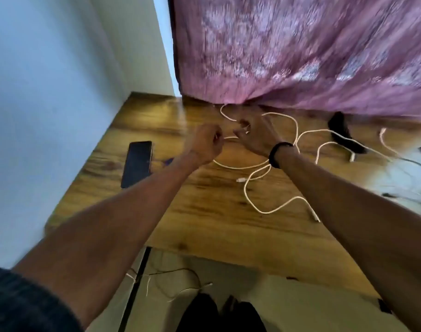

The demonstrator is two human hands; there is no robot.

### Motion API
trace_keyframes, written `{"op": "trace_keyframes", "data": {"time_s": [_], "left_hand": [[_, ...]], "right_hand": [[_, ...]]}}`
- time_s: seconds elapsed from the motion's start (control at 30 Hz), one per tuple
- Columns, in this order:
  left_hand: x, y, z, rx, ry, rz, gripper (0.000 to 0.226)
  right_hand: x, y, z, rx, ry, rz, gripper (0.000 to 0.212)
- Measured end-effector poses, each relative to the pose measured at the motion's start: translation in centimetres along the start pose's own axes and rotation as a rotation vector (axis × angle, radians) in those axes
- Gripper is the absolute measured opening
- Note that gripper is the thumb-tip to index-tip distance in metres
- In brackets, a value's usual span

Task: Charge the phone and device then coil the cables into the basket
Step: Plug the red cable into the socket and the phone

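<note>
Wooden desk [204, 212] runs under a pink curtain [300, 49], and I place everything from the phone [137, 162], which lies dark and flat near the desk's left edge. Just right of it my left hand [204, 144] is fisted on a white cable [240, 167]. Further right my right hand [255, 135] pinches the same cable, fingers partly spread, a black band [277, 154] on its wrist. Beyond that, the cable loops loosely toward a black device [343, 133]. Motion blur hides the finer detail.
</note>
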State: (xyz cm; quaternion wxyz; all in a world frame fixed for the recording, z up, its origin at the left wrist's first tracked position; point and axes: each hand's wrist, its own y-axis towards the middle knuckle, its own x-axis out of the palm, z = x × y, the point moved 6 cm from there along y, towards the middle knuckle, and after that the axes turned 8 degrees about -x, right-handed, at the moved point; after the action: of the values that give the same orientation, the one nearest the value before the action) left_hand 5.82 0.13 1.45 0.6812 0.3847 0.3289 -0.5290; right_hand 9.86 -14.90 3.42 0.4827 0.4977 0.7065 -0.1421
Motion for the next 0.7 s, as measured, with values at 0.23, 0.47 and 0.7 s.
{"op": "trace_keyframes", "data": {"time_s": [0.23, 0.47, 0.7], "left_hand": [[6.6, 0.6, -5.7, -0.037, -0.042, 0.115, 0.049], [7.5, -1.4, -6.5, 0.063, -0.07, 0.316, 0.027], [5.7, -10.0, -6.8, 0.063, -0.116, 0.269, 0.029]], "right_hand": [[9.6, 0.6, 3.1, -0.151, -0.119, 0.035, 0.026], [11.0, 0.0, 3.0, -0.209, -0.212, 0.112, 0.031], [12.3, -8.7, -6.7, -0.361, -0.396, 0.113, 0.025]]}}
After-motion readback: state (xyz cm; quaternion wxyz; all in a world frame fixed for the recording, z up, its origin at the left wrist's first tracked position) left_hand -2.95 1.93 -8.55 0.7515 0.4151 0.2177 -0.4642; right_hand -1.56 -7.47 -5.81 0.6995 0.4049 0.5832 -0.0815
